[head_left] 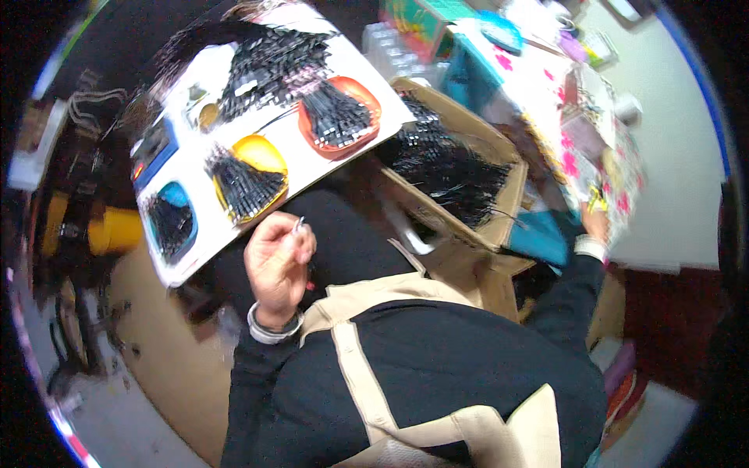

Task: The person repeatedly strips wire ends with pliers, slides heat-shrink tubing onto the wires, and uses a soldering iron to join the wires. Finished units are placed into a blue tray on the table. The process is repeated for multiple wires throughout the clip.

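My left hand [279, 269] is raised in front of the white tabletop [273, 168], its fingers pinched around a small shiny piece [299, 225] too small to name. My right hand [596, 225] is stretched far out to the right, at the edge of a flower-patterned cloth [573, 160]. Close to its fingertips is a yellow item [598, 200]; blur hides whether they grip it. Bundles of thin black strands with pale tips fill an orange bowl [373, 93], a yellow bowl [269, 152] and a blue bowl [187, 195]. A larger dark pile [273, 66] lies behind them.
Right of the tabletop stands an open cardboard box [499, 226] full of black strands. A dark blue tray [158, 152] and a small round tin [208, 117] sit at the tabletop's left. Beyond the box are a green carton [425, 27] and clear plastic containers [390, 51].
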Demonstrator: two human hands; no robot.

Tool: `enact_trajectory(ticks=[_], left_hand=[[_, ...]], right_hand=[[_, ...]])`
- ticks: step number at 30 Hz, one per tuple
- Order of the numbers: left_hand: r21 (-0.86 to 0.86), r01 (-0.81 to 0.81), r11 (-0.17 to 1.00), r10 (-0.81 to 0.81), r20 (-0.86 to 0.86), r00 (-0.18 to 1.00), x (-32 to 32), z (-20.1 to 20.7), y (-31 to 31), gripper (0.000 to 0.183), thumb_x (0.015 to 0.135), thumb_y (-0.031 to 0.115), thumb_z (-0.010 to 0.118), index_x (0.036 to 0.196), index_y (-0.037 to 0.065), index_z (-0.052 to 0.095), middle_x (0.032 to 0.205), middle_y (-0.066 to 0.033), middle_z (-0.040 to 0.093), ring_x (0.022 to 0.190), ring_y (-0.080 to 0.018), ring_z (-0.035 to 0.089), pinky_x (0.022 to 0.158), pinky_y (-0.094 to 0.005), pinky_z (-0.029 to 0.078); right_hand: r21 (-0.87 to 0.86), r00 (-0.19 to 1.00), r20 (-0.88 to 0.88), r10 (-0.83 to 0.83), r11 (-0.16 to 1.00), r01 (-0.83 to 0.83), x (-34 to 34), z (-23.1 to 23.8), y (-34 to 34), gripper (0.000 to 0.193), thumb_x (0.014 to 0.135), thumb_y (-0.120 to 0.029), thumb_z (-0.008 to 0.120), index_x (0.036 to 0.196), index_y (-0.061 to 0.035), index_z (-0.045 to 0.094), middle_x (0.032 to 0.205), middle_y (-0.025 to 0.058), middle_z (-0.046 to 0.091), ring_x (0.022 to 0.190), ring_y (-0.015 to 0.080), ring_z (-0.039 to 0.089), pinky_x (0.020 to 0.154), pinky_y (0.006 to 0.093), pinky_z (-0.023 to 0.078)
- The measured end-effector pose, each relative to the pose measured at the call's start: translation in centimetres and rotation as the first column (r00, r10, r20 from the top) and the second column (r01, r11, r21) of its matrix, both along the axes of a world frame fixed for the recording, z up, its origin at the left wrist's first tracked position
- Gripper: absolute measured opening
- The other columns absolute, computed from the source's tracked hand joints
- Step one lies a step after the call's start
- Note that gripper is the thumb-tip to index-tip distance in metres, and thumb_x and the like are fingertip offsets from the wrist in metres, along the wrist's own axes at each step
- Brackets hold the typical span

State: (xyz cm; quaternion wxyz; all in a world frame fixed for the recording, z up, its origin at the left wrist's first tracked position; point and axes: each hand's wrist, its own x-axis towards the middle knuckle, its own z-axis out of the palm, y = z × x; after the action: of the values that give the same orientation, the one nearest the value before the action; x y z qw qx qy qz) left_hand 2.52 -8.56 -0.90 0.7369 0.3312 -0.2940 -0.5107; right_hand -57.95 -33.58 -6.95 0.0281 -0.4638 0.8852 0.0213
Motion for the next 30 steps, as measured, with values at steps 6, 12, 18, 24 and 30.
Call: enact_trajectory(ticks=[6, 12, 18, 24, 30], left_hand=[[-0.043, -0.018, 0.999, 0.018, 0.002, 1.000, -0.3, -1.0, 1.6, 0.019, 0.091, 0.013, 0.061, 0.099, -0.002, 0.053, 0.083, -0.0049, 0.052, 0.065, -0.0098, 0.048, 0.059, -0.0209, 0.037], [-0.086, -0.116, 0.990, 0.116, -0.001, 0.993, 0.1, -0.8, 3.1, 0.013, 0.087, 0.003, 0.061, 0.096, 0.000, 0.053, 0.080, -0.0015, 0.051, 0.065, -0.0073, 0.047, 0.060, -0.0208, 0.039], [-0.122, -0.074, 0.990, 0.070, -0.032, 0.997, -0.3, -0.9, 3.9, 0.014, 0.087, 0.005, 0.065, 0.095, 0.000, 0.054, 0.076, -0.0011, 0.052, 0.064, -0.0071, 0.047, 0.061, -0.0216, 0.039], [-0.175, -0.083, 0.981, 0.078, -0.034, 0.996, 0.3, -0.6, 5.6, 0.018, 0.089, 0.012, 0.068, 0.097, -0.001, 0.057, 0.077, -0.0010, 0.054, 0.062, -0.0074, 0.047, 0.062, -0.0238, 0.041], [-0.164, -0.092, 0.982, 0.079, -0.085, 0.993, 0.2, -0.4, 6.0, 0.017, 0.091, 0.014, 0.066, 0.096, 0.000, 0.058, 0.078, -0.0012, 0.055, 0.062, -0.0072, 0.047, 0.063, -0.0249, 0.042]], right_hand=[[0.071, 0.993, -0.070, 0.100, 0.993, -0.095, -4.7, -1.1, -1.4, 0.075, 0.080, -0.058, 0.062, 0.115, 0.0077, 0.058, 0.111, 0.0274, 0.062, 0.106, 0.0400, 0.058, 0.089, 0.0479, 0.045], [-0.289, 0.019, 0.957, 0.289, 0.951, 0.109, 5.5, 3.7, 8.4, 0.047, 0.090, -0.021, 0.054, 0.127, 0.0058, 0.046, 0.109, 0.0137, 0.059, 0.091, 0.0230, 0.062, 0.082, 0.0339, 0.052], [-0.255, -0.392, 0.920, 0.008, 0.770, -0.585, 29.3, 7.6, 16.2, 0.080, 0.069, -0.029, 0.063, 0.137, 0.0044, 0.037, 0.126, 0.0187, 0.055, 0.114, 0.0265, 0.058, 0.101, 0.0369, 0.043], [-0.190, -0.393, 0.799, -0.456, 0.428, -0.884, 39.5, 9.1, 19.0, 0.076, 0.064, -0.024, 0.062, 0.132, 0.0032, 0.041, 0.113, 0.0127, 0.054, 0.104, 0.0208, 0.053, 0.094, 0.0319, 0.040], [-0.243, -0.350, 0.840, -0.415, 0.288, -0.926, 41.1, 8.6, 19.4, 0.075, 0.067, -0.026, 0.063, 0.132, 0.0029, 0.042, 0.111, 0.0107, 0.055, 0.100, 0.0182, 0.053, 0.090, 0.0300, 0.041]])
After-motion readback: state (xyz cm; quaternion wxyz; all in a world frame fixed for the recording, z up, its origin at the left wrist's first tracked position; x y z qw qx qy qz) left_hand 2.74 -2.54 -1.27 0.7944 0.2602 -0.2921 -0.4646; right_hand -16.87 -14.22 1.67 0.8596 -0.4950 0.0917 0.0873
